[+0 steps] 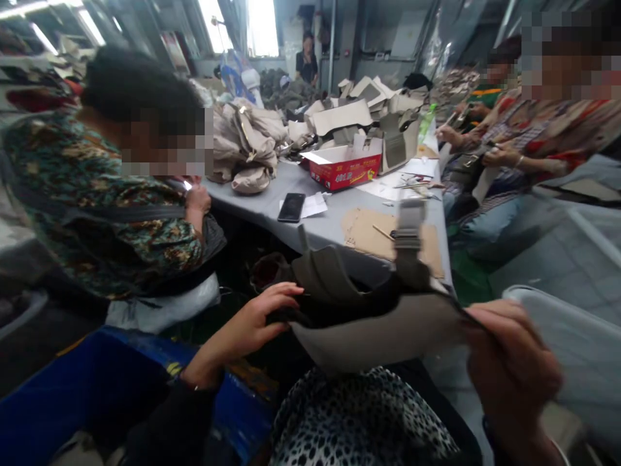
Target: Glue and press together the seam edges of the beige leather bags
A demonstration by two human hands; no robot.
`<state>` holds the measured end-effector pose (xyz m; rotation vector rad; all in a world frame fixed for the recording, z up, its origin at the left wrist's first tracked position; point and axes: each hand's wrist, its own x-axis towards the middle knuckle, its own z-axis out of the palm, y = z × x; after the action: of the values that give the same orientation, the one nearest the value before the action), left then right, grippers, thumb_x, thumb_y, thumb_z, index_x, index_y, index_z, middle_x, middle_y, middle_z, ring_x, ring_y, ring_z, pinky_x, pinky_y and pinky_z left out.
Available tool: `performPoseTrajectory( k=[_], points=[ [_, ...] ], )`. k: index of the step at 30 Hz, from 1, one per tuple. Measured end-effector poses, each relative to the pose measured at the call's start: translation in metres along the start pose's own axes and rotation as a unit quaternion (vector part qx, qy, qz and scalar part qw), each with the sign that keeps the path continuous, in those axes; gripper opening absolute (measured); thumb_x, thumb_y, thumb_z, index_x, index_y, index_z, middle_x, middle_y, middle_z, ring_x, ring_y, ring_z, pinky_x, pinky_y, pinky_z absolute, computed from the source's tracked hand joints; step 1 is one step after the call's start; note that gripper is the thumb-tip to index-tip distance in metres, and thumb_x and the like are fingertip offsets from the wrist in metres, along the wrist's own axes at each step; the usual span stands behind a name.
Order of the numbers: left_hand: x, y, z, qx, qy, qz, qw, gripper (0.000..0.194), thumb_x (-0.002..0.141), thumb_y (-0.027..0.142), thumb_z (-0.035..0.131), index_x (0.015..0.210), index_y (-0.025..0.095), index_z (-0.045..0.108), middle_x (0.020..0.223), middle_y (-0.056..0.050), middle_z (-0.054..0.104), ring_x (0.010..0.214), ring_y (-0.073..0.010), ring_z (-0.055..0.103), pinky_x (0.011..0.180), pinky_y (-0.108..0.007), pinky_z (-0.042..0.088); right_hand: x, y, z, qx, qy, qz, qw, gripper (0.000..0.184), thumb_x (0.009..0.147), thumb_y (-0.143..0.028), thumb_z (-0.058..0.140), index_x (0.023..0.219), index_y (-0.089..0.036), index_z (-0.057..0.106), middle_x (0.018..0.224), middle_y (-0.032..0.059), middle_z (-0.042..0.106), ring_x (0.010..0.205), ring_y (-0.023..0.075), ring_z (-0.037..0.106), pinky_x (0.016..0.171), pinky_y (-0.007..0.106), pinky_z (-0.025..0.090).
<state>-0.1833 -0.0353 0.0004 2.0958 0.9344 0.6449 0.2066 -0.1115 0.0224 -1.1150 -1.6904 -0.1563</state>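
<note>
Held up above my lap is a sewn fabric piece [378, 333], pale grey on the near side, with a dark edge and olive-grey flaps behind. A dark webbing strap with a buckle [407, 236] stands up from its right part. My left hand [255, 320] pinches its left end between thumb and fingers. At the opposite end, my right hand [514, 362] is closed around the edge, fingers folded. The piece sags between the two hands, and its exact kind cannot be made out.
A grey-covered table [257, 204] carries a phone [292, 207], a red box [344, 169], cardboard [359, 226] and heaped fabric pieces [339, 120]. Co-workers sit left [97, 194] and right [533, 129]. A blue bin [53, 401] is at lower left, a pale tub [572, 323] at right.
</note>
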Motion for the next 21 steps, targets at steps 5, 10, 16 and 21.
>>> performPoseTrajectory(
  k=[5,10,16,21],
  points=[
    [-0.018,0.011,-0.001,0.096,0.156,-0.147,0.972,0.026,0.091,0.033,0.063,0.109,0.020,0.076,0.114,-0.011,0.076,0.107,-0.0300,0.070,0.100,-0.045,0.055,0.015,-0.010,0.042,0.026,-0.072,-0.100,0.992,0.023,0.092,-0.003,0.064,0.111,-0.017,0.067,0.089,0.0080,0.068,0.078,0.0212,0.053,0.068,0.034,0.047],
    [0.006,0.053,0.038,-0.085,0.184,-0.189,0.961,0.029,0.094,0.040,0.061,0.100,0.019,0.079,0.095,-0.007,0.078,0.074,-0.0218,0.070,0.060,-0.027,0.055,0.003,-0.004,0.060,0.011,-0.101,-0.123,0.987,0.016,0.094,-0.007,0.067,0.108,-0.015,0.067,0.087,0.0085,0.070,0.076,0.0214,0.053,0.071,0.035,0.046],
    [0.048,0.049,0.097,-0.260,0.232,-0.192,0.917,0.038,0.083,0.033,0.078,0.118,0.018,0.072,0.116,-0.010,0.075,0.103,-0.0276,0.071,0.089,-0.034,0.056,0.000,0.007,0.059,0.039,-0.109,-0.100,0.988,0.012,0.095,-0.009,0.067,0.106,-0.014,0.067,0.082,0.0075,0.069,0.072,0.0201,0.053,0.067,0.035,0.045],
    [0.057,0.048,0.112,-0.369,0.240,-0.231,0.867,0.039,0.069,0.033,0.092,0.101,0.017,0.075,0.090,-0.005,0.076,0.073,-0.0199,0.071,0.071,-0.028,0.057,-0.001,0.010,0.050,0.083,-0.146,-0.042,0.985,0.014,0.093,-0.010,0.068,0.105,-0.016,0.067,0.083,0.0071,0.068,0.071,0.0197,0.054,0.065,0.035,0.044]
  ],
)
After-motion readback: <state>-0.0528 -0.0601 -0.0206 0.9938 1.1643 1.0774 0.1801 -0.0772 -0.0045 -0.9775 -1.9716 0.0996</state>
